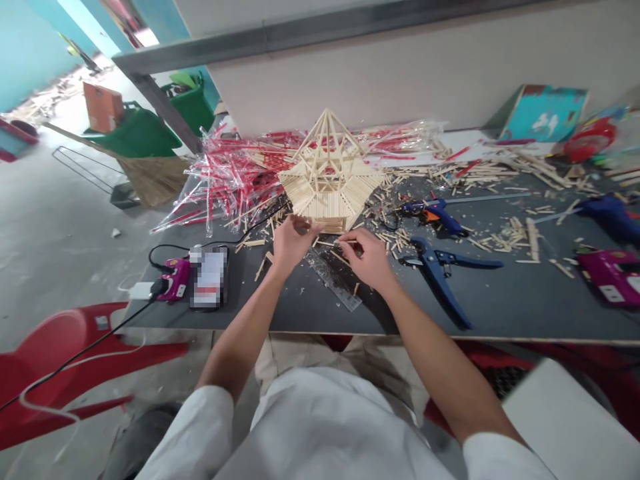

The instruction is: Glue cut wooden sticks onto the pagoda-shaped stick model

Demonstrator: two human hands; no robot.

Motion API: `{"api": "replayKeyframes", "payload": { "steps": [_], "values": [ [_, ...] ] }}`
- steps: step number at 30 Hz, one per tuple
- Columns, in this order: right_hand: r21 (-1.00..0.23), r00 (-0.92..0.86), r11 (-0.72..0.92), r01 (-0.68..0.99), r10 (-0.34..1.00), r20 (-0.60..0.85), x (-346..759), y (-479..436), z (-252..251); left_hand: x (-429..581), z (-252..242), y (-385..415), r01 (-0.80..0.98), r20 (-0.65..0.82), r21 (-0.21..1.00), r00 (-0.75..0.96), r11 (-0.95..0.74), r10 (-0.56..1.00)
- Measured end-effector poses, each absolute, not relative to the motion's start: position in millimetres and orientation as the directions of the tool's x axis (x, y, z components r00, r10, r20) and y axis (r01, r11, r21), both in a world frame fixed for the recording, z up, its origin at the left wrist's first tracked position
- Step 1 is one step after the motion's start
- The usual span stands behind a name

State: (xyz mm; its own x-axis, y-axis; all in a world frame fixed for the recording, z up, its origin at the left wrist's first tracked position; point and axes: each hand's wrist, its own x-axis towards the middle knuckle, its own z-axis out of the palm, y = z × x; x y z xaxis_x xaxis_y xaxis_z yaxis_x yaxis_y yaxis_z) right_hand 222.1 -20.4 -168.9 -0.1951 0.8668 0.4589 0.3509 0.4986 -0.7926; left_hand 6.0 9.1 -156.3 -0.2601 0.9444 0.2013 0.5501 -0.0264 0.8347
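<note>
A house-like model of pale wooden sticks (327,180), with a pointed open frame on top and a flared roof, stands upright on the dark table. At its front left base my left hand (290,245) has curled fingers and a thumb against it, gripping the lower edge. My right hand (369,259) is closed in a pinch just in front of the base's right side. Between its thumb and forefinger is a short thin wooden stick (338,241), partly hidden. A clear plastic ruler (333,280) lies on the table between my forearms.
Blue cutters (440,280) and a blue glue gun (435,215) lie right, amid stick offcuts (505,237). Red-and-clear plastic wrappers (225,177) pile up behind left. A phone (209,277) and a purple power strip (176,280) sit left, with another purple strip (610,277) far right.
</note>
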Motion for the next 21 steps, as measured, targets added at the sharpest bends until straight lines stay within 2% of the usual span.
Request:
{"api": "replayKeyframes", "payload": {
  "steps": [4,8,11,13,16,19,21],
  "values": [
    [-0.772,-0.219,0.525,0.359,0.851,0.477,222,-22,-168,9,-154,15,0.675,0.275,0.738,-0.272,-0.022,0.922],
    [-0.774,-0.214,0.523,0.358,0.853,0.477,222,-21,-167,0,-142,-10,0.686,0.314,0.726,-0.262,-0.053,0.912],
    [-0.794,-0.183,0.494,0.355,0.870,0.459,222,-20,-167,-12,-129,-42,0.531,0.367,0.833,-0.317,-0.157,0.874],
    [-0.807,-0.164,0.473,0.354,0.881,0.444,223,-19,-169,-19,-117,-60,0.434,0.441,0.861,-0.372,-0.267,0.817],
    [-0.811,-0.140,0.456,0.367,0.889,0.436,224,-18,-171,-25,-93,-75,0.332,0.576,0.817,-0.519,-0.472,0.632],
    [-0.809,-0.127,0.445,0.384,0.893,0.431,225,-17,-174,-28,-61,-82,0.268,0.607,0.756,-0.629,-0.598,0.485],
    [-0.807,-0.127,0.441,0.392,0.895,0.428,225,-16,-175,-32,-37,-86,0.280,0.617,0.734,-0.654,-0.618,0.437]
  ]
}}
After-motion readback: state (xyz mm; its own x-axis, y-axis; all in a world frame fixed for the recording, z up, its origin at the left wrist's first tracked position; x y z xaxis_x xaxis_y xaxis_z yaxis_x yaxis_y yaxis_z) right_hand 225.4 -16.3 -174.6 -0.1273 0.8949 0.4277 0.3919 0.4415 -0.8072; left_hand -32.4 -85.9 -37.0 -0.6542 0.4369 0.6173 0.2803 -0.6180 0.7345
